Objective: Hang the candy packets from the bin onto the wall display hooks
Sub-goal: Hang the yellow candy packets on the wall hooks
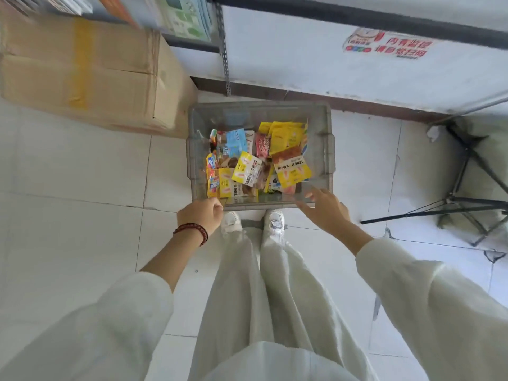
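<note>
Packets [247,171] in yellow, blue and pink lie heaped in a clear bin [328,149] on the tiled floor [82,174], just ahead of white shoes [231,221]. Of the two hands, the right hand [324,209] hovers over the bin's near right corner, fingers spread and straight, holding nothing. The left hand [202,215] is at the near left corner with fingers curled; whether it grips the rim cannot be told. A bead bracelet [192,231] circles its wrist. A cardboard box [82,70] stands left of the bin, a tripod [450,200] to the right.
</note>
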{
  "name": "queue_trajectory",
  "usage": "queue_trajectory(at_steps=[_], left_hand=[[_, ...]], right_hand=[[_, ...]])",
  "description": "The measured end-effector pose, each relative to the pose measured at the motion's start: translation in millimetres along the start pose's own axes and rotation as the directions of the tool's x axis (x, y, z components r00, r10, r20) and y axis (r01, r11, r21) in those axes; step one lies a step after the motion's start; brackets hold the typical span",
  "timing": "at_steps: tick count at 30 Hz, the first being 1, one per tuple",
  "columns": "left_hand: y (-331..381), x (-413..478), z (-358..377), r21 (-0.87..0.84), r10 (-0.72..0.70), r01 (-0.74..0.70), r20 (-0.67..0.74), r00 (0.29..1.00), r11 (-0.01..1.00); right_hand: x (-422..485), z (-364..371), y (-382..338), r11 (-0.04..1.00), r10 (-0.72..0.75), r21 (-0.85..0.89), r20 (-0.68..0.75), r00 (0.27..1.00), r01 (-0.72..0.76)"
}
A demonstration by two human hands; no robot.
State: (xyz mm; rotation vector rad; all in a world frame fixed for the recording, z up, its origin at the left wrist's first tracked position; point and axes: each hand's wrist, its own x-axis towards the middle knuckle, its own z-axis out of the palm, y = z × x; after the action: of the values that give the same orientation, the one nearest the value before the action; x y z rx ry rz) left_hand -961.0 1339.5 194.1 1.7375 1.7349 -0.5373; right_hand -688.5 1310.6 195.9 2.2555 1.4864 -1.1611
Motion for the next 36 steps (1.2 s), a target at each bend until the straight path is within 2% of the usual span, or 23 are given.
queue_trajectory(at_steps=[5, 13, 16, 21, 25, 29, 31, 33, 36], left_hand=[[-8.6, 49.4, 47.2, -0.004, -0.042, 0.043, 0.065, 0.997, 0.999], [-14.0, 136.6, 124.7, -0.024, -0.005, 0.008, 0.119, 0.993, 1.000], [-19.8, 163.9, 151.4, -0.096, -0.016, 0.031, 0.157, 0.987, 0.995], [-20.9, 206.8, 181.4, -0.122, -0.079, 0.089, 0.079, 0.994, 0.989], [-26.4, 240.9, 197.0, -0.168, -0.130, 0.149, 0.121, 0.984, 0.974], [-35.2, 274.2, 218.8, -0.182, -0.213, 0.243, 0.168, 0.962, 0.953], [-40.2, 290.3, 235.3, -0.206, -0.250, 0.293, 0.210, 0.945, 0.934], [-41.4, 302.7, 250.4, -0.281, -0.300, 0.371, 0.265, 0.916, 0.885], [-38.5, 314.9, 267.7, -0.498, -0.392, 0.471, 0.262, 0.882, 0.728]], right_hand=[[46.7, 48.7, 19.2, 0.998, 0.054, 0.027, 0.037, 0.998, -0.055], [119.2, 115.4, 20.8, 0.997, -0.031, 0.070, -0.005, 1.000, 0.031], [145.2, 131.3, 21.6, 0.996, -0.072, 0.049, 0.045, 0.996, 0.070], [203.1, 152.9, 23.3, 0.989, -0.143, 0.044, 0.043, 0.989, 0.141], [251.5, 176.2, 16.3, 0.992, -0.116, 0.063, 0.057, 0.992, 0.112], [293.8, 197.6, -1.0, 0.967, -0.222, -0.105, 0.107, 0.969, 0.233], [314.6, 205.7, -13.6, 0.933, -0.296, -0.164, 0.160, 0.942, 0.321], [333.0, 212.1, -27.3, 0.915, -0.357, -0.141, 0.153, 0.922, 0.378], [353.5, 222.8, -43.2, 0.894, -0.418, -0.121, 0.121, 0.900, 0.432]])
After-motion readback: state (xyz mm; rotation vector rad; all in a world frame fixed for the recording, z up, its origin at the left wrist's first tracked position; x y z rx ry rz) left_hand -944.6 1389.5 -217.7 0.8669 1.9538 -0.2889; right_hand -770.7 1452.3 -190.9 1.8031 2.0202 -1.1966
